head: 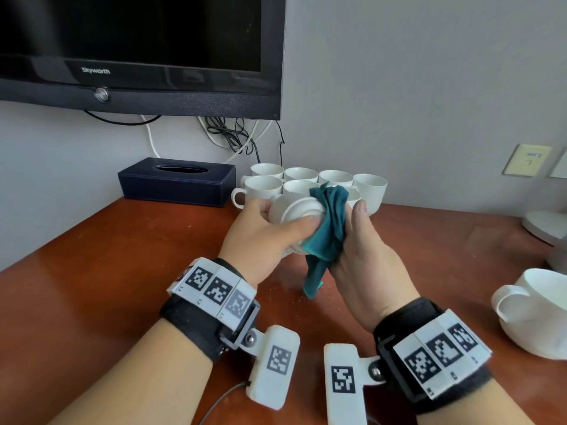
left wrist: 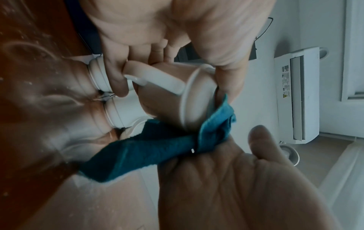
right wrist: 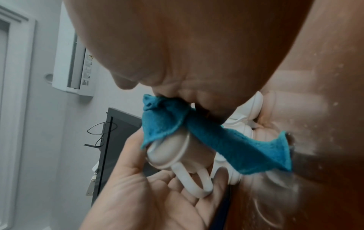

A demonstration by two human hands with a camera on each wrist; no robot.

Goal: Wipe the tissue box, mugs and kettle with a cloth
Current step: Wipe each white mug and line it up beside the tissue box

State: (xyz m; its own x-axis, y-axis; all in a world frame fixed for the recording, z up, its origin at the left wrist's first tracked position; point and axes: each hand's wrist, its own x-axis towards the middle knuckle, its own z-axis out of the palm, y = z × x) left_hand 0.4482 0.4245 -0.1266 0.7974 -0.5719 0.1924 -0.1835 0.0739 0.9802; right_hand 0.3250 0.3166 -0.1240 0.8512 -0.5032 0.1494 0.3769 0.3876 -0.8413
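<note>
gripping a tilted white mug (head: pixel 294 214), left hand (head: pixel 260 234); right hand (head: pixel 362 256) clutching teal cloth (head: pixel 328 228), mug mouth hidden

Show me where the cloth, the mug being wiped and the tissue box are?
teal cloth (head: pixel 331 222), head view, on its bunched middle fold.
held mug (head: pixel 294 210), head view, on its upturned base.
tissue box (head: pixel 171 187), head view, on its front wall.

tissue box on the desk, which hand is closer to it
Left. The left hand, gripping the mug, is just in front and right of the tissue box. The right hand, holding the cloth, sits on the mug's far side.
</note>
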